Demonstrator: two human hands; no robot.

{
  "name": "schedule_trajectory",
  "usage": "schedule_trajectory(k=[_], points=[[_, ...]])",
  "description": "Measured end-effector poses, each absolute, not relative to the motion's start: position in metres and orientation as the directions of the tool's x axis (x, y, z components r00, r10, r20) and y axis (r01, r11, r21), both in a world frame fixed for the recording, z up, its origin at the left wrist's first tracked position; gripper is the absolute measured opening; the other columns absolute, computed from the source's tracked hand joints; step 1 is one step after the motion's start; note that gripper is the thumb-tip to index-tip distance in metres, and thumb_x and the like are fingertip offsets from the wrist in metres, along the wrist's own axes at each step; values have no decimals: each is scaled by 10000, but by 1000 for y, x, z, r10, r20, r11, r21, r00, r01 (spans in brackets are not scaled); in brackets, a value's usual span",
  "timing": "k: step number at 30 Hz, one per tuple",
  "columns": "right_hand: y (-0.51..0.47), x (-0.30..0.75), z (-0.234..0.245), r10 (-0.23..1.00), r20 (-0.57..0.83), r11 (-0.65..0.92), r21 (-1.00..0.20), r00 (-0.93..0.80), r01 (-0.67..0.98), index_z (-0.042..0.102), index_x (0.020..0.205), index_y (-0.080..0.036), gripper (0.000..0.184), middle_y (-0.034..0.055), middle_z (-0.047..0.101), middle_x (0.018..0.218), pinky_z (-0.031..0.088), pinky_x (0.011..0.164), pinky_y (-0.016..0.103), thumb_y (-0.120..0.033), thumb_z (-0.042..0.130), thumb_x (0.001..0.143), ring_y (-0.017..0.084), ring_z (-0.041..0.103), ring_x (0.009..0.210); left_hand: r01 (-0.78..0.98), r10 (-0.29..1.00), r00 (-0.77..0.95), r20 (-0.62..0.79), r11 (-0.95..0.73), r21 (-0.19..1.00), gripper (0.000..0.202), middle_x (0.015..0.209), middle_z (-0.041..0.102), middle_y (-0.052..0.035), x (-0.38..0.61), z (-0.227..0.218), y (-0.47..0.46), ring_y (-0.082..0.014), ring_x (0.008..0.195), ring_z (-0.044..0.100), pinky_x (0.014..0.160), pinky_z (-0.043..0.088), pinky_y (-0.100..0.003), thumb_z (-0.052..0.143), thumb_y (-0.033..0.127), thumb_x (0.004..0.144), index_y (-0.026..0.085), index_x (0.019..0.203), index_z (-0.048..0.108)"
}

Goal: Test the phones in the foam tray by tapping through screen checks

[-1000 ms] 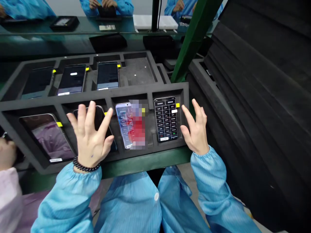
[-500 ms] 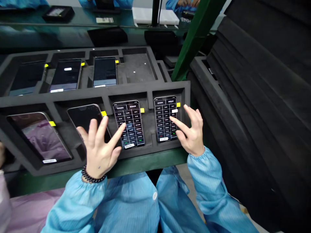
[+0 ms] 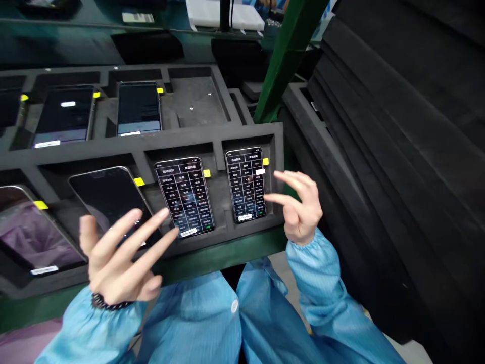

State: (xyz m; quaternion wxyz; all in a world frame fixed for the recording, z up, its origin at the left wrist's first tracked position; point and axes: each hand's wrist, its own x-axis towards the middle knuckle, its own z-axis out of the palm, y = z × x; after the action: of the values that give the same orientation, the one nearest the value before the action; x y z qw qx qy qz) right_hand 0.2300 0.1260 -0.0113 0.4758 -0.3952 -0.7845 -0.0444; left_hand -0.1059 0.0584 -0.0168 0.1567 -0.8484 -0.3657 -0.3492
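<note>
Two lit smartphones lie in the near black foam tray (image 3: 182, 136), both showing a grid of labelled cells. My right hand (image 3: 301, 205) is open beside the right-hand smartphone (image 3: 246, 189), index fingertip at its right edge; I cannot tell whether it touches. My left hand (image 3: 123, 260) is open with fingers spread, holding nothing, its fingertips by the lower left of the other lit smartphone (image 3: 187, 194). Behind that hand, a dark-screened smartphone (image 3: 106, 192) is partly hidden. Further left lies another dark smartphone (image 3: 45, 235) reflecting pink cloth. Yellow tabs mark the phones' right edges.
Behind, a second foam tray (image 3: 227, 108) holds several smartphones, including one with a pale band (image 3: 139, 108). A green post (image 3: 291, 55) rises at the tray's right. Stacked black foam trays (image 3: 397, 126) fill the right side. A white case (image 3: 242, 17) stands at the back.
Both lit lists have scrolled downward, revealing an LCD cell at top. My left hand has drawn left and down from its phone. My right index finger has shifted to its phone's right edge.
</note>
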Motion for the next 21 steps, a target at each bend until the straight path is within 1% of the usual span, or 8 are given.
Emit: schedule_trajectory(k=[1,2,3,8,10,14,18,21], points=[[132,223,-9,564,805,660,-303,-187,688,787,931,-246,482,64,719,1283,478,1088,520,-362,339,1062,279,628,1228,715,363,509,780,-683,-149,542,1501,569,-38,-102,-14,70,-242,1502,389,1349,91,-463,319,454,1007,214,1337,675],[138,216,-8,548,822,638,-292,-153,713,786,989,-250,483,65,697,1316,463,1110,522,-377,326,1065,281,615,1252,735,258,435,863,-655,-175,556,1469,598,-64,-96,-12,80,-246,1481,416,1342,126,-476,296,424,1006,179,1284,710],[143,209,-9,535,833,616,-274,-137,738,777,1046,-252,485,70,674,1347,448,1129,522,-395,314,1067,281,603,1273,769,254,387,887,-619,-158,550,1476,591,-72,-90,-12,89,-242,1480,416,1337,144,-487,296,411,1010,171,1276,713],[155,195,-23,542,815,554,-163,-205,817,711,1229,-263,480,95,558,1469,368,1200,527,-439,296,1066,269,562,1322,875,551,147,821,-460,152,479,1636,390,17,-68,-25,100,-305,1540,298,1288,72,-696,327,481,1040,353,1422,585],[154,195,-27,542,806,553,-129,-239,823,701,1248,-276,463,89,529,1496,333,1218,535,-429,305,1063,268,549,1327,890,629,152,763,-424,171,482,1682,288,39,-68,-28,95,-319,1571,220,1281,33,-717,323,483,1038,392,1465,527],[154,197,-27,551,786,549,-87,-282,831,670,1303,-290,414,82,469,1555,293,1232,552,-414,371,1046,280,520,1345,900,590,162,791,-418,127,520,1691,272,26,-68,-30,94,-284,1582,193,1320,10,-605,307,520,1032,343,1447,565],[155,196,-26,618,731,533,-116,-291,838,660,1321,-316,370,61,466,1576,274,1237,563,-354,489,995,304,523,1346,920,707,58,704,-312,237,505,1708,189,111,-65,-32,98,-354,1584,164,1285,-35,-676,288,541,1035,406,1446,547],[153,197,-25,597,769,543,-176,-230,821,630,1359,-311,409,66,474,1566,317,1211,559,-358,442,1000,325,573,1298,925,676,42,735,-305,227,551,1702,213,100,-68,-32,97,-350,1563,225,1289,10,-669,236,563,1036,383,1453,548]])
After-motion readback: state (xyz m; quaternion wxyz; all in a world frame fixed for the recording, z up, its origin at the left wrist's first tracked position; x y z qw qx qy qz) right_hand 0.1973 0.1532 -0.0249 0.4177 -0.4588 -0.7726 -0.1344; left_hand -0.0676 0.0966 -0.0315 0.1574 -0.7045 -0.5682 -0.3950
